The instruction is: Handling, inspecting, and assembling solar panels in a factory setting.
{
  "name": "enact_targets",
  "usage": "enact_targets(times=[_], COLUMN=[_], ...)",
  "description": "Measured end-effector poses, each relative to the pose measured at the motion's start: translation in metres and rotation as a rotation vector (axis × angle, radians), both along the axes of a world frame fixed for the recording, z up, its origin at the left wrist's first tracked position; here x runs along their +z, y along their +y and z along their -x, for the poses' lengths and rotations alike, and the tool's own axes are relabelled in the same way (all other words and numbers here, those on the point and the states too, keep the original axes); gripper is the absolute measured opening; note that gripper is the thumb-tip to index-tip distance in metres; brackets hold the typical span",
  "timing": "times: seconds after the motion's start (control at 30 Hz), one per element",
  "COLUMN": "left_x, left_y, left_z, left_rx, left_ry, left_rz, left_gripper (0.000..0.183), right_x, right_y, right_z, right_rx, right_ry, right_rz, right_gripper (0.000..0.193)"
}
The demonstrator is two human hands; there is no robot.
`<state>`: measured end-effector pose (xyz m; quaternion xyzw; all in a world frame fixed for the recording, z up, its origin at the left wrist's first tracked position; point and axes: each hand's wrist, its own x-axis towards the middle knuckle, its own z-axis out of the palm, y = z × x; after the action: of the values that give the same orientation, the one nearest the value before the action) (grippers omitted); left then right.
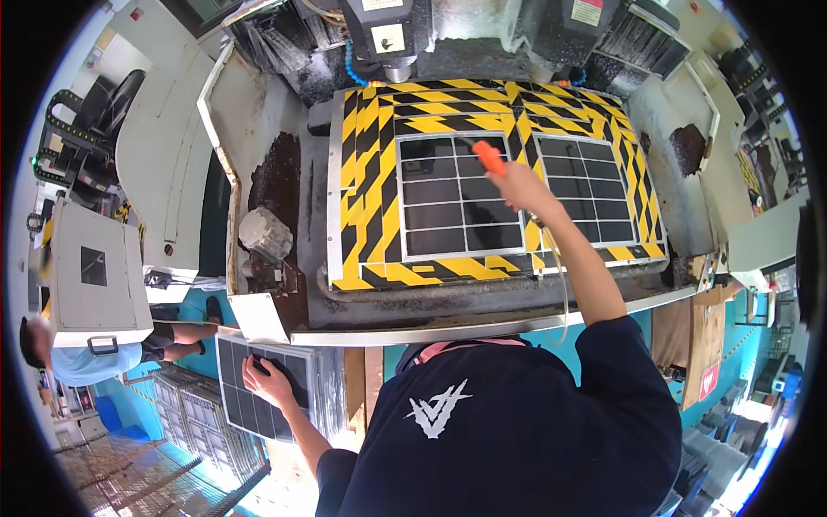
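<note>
Holding orange tool [489, 158] — R hand [524, 187] over grid edge [521, 226]

handheld tool [488, 158]: orange | machine bed [366, 202]: black-yellow stripes | plates [432, 191]: black, white-gridded | shirt [551, 431]: navy, white emblem [435, 412]

The orange tool [488, 157] looks like smooth, hard plastic. The dark panes [431, 191] are flat and glossy, with soft light shining back off them. Around them, the yellow and black tape [370, 198] looks smooth, with a little shine. The rusty brown patch [277, 189] looks rough and crumbly. The big white cover [164, 146] looks like smooth painted metal. The dark shirt [534, 431] is soft, matt cloth. The tan post [706, 349] looks like plain wood.
</note>
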<state>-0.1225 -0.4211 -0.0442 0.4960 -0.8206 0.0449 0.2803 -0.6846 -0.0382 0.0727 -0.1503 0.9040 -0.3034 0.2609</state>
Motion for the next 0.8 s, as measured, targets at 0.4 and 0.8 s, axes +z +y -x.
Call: enact_targets(times=[0.4,0.8], left_x=[0.001,0.003], left_y=[0.001,0.002], left_z=[-0.001,0.000], left_rx=[-0.027,-0.008], left_ry=[0.006,-0.015], left_rz=[-0.003,-0.045], left_gripper=[0.030,0.032], right_x=[-0.012,0.012], right_y=[-0.060,-0.067], right_z=[-0.011,-0.060], right_rx=[0.056,0.199], right_ry=[0.065,0.019], right_rz=[0.052,0.042], right_gripper=[0.046,0.048])
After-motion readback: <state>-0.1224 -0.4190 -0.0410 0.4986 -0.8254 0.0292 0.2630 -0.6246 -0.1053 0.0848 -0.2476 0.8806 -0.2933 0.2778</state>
